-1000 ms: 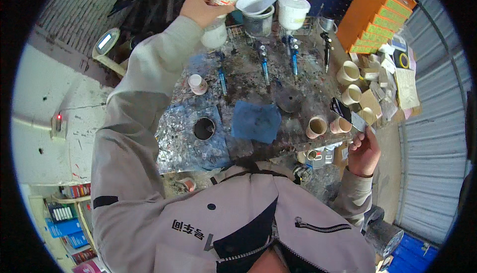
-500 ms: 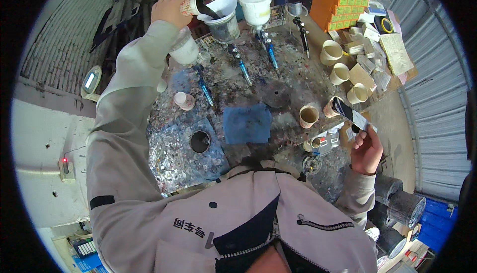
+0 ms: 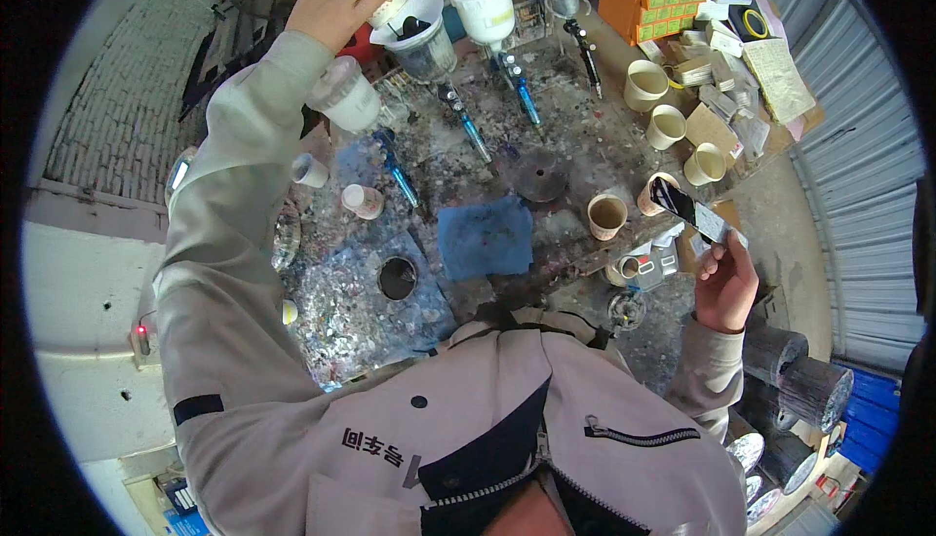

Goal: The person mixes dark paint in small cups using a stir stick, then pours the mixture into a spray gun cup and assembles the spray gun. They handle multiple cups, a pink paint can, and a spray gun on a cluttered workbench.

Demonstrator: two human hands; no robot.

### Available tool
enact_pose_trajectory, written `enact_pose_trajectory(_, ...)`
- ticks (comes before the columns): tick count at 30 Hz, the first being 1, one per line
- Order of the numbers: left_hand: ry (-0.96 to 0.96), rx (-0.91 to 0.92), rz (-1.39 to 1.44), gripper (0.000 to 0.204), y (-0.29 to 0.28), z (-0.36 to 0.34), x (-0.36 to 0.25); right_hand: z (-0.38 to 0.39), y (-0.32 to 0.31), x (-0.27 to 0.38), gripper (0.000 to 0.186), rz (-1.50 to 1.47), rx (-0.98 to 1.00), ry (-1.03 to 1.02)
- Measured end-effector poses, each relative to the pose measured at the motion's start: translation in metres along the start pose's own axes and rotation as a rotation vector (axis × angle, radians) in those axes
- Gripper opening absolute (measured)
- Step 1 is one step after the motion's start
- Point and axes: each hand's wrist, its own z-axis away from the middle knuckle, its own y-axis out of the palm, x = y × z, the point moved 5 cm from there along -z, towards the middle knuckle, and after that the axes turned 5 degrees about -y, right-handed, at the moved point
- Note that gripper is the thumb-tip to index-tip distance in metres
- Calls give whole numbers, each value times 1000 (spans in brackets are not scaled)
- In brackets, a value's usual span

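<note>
My left hand (image 3: 336, 8) grips a paper cup (image 3: 390, 7) at the far left of the bench. The cup is tipped over a white paper strainer (image 3: 421, 12), and dark liquid shows in the strainer's opening. Below the strainer is a translucent cup (image 3: 426, 56), paint-stained, beside a blue-handled spray gun (image 3: 468, 127). At the right, my right hand (image 3: 726, 287) pinches the pale end of a flat stirring strip (image 3: 697, 210). Its dark, glossy end lies over another paper cup (image 3: 651, 195). Liquid, if any, in that cup is hidden by the strip.
A white-lidded spray cup (image 3: 483, 8) and a white pot (image 3: 346, 95) stand at the back. A blue cloth (image 3: 485, 241) lies centrally, with a dark-filled can (image 3: 397, 278) to its left. Several beige cups (image 3: 667, 127) and orange boxes (image 3: 634, 0) line the right side.
The paper cup in my left hand is tipped further, and the stream of dark liquid seen earlier no longer shows plainly. My left fingers have spread over it. My right hand keeps the strip nearly still.
</note>
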Motion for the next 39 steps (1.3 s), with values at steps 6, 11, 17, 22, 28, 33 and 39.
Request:
enact_pose_trajectory(6, -46, 37, 5, 47, -8, -11, -4, -3, 1, 0, 16, -7, -14, -5)
enact_pose_trajectory(11, -32, 71, -15, 38, -10, -14, -9, -4, 2, -1, 14, -1, -11, -27)
enact_pose_trajectory(17, -168, 33, 66, 40, -6, -12, 6, -6, -2, -1, 12, 33, -2, -36)
enact_pose_trajectory(22, -196, 4, 45, 39, -11, -11, 15, -6, -5, 0, 12, 28, -25, -42)
enact_pose_trajectory(28, -215, -53, 47, 39, -20, -9, 29, -7, -5, -2, 11, 35, -36, -31)
enact_pose_trajectory(33, -186, -34, 81, 47, -13, -6, 24, -6, -1, -4, 11, 30, -23, -42)
enact_pose_trajectory(39, -188, -64, 98, 42, -17, -8, 18, -6, -1, -3, 10, 44, -31, -36)
